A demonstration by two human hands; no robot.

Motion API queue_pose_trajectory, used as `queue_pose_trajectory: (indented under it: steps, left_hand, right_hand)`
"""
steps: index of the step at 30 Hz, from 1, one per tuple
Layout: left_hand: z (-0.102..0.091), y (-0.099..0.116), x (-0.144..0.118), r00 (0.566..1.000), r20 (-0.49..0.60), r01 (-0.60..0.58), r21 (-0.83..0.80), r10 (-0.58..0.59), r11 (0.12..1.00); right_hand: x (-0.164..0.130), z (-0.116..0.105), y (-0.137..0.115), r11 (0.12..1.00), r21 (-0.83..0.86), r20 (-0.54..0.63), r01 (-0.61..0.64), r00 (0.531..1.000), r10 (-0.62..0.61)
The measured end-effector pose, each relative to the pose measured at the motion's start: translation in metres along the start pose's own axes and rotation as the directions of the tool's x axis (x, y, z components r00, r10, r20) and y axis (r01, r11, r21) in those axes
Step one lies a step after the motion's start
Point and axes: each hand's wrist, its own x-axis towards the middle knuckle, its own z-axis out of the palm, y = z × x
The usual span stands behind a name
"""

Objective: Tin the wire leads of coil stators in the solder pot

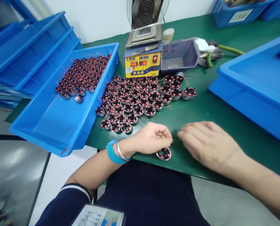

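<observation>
Nearest the lens: phone (99, 216) on a dark-clad lap, just under the tabletop (212, 106) edge. Above it, left hand (151, 138), blue wristband and silver bangle on the wrist, fingers curled shut around a wound stator coil (164, 153) resting on the green mat at the near edge. Right hand (207, 142) just right of that coil, palm down, fingers loosely extended and holding nothing clearly; fingertips almost meeting the left hand's, thin copper wire ends between them, contact hard to tell.

Beyond the held coil, a packed cluster of stator coils (140, 99) standing on the mat in slanting rows, red-copper windings up. Left of the cluster, a tilted blue tray (60, 125) overhanging the tabletop edge, with a heap of coils (83, 75) in its far end. Behind the cluster, a yellow-faced solder pot (142, 61) with red digits, and a grey bin (180, 55) touching its right side. Small fan (147, 11) behind the solder pot. Right of the cluster, well apart, upturned blue trays (260, 81).
</observation>
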Motion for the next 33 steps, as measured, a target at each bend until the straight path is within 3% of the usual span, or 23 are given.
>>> queue_pose_trajectory:
  steps: [2, 4, 6, 10, 12, 15, 16, 18, 21, 22, 24, 26, 29, 31, 33]
  left_hand:
    - [0.001, -0.002, -0.001, 0.999, -0.042, -0.002, -0.030, 0.000, 1.000]
    - [0.002, -0.004, -0.002, 0.995, -0.097, -0.020, -0.071, 0.013, 0.997]
    - [0.005, -0.006, -0.002, 0.990, -0.139, -0.053, -0.106, 0.038, 0.993]
    - [0.012, -0.005, 0.000, 0.948, -0.282, -0.197, -0.167, 0.145, 0.966]
    - [0.014, -0.001, 0.000, 0.873, -0.432, -0.331, -0.184, 0.227, 0.925]
    - [0.014, 0.002, -0.008, 0.708, -0.624, -0.518, -0.142, 0.330, 0.843]
    - [0.013, 0.001, -0.013, 0.664, -0.657, -0.554, -0.109, 0.358, 0.826]
    - [0.013, -0.004, -0.028, 0.621, -0.664, -0.572, -0.019, 0.417, 0.820]
    - [0.011, -0.019, -0.051, 0.659, -0.533, -0.525, 0.178, 0.531, 0.832]
    - [0.010, -0.025, -0.057, 0.697, -0.441, -0.511, 0.248, 0.565, 0.823]
    - [0.007, -0.035, -0.063, 0.722, -0.289, -0.512, 0.388, 0.629, 0.766]
    - [0.003, -0.043, -0.062, 0.721, -0.203, -0.518, 0.477, 0.662, 0.710]
    - [-0.009, -0.052, -0.055, 0.792, -0.131, -0.489, 0.450, 0.597, 0.748]
    - [-0.018, -0.057, -0.051, 0.854, -0.068, -0.458, 0.376, 0.517, 0.806]
    - [-0.027, -0.060, -0.049, 0.885, -0.044, -0.427, 0.318, 0.463, 0.846]
  right_hand:
    - [0.000, -0.006, 0.001, 0.963, 0.142, 0.012, -0.230, 0.973, 0.231]
    - [-0.001, -0.009, -0.008, 0.860, 0.365, 0.073, -0.357, 0.932, 0.356]
    - [0.000, -0.006, -0.026, 0.790, 0.497, 0.102, -0.359, 0.928, 0.358]
    - [0.002, 0.011, -0.056, 0.826, 0.448, -0.033, -0.342, 0.917, 0.398]
    - [0.002, 0.017, -0.060, 0.831, 0.438, -0.048, -0.342, 0.915, 0.401]
    - [0.001, 0.015, -0.056, 0.796, 0.489, -0.009, -0.356, 0.911, 0.412]
    - [0.001, 0.012, -0.053, 0.768, 0.520, 0.017, -0.374, 0.903, 0.429]
    - [0.004, 0.004, -0.048, 0.675, 0.601, 0.102, -0.428, 0.879, 0.467]
    - [0.016, -0.009, -0.035, 0.465, 0.725, 0.257, -0.508, 0.826, 0.502]
    - [0.023, -0.013, -0.027, 0.411, 0.747, 0.287, -0.523, 0.811, 0.510]
    - [0.043, -0.021, -0.008, 0.362, 0.760, 0.294, -0.539, 0.783, 0.548]
    - [0.072, -0.029, 0.016, 0.365, 0.732, 0.295, -0.576, 0.750, 0.592]
    - [0.132, -0.040, 0.053, 0.320, 0.685, 0.334, -0.655, 0.672, 0.661]
    - [0.178, -0.045, 0.075, 0.246, 0.691, 0.317, -0.680, 0.591, 0.742]
    - [0.222, -0.046, 0.093, 0.193, 0.694, 0.282, -0.694, 0.508, 0.814]
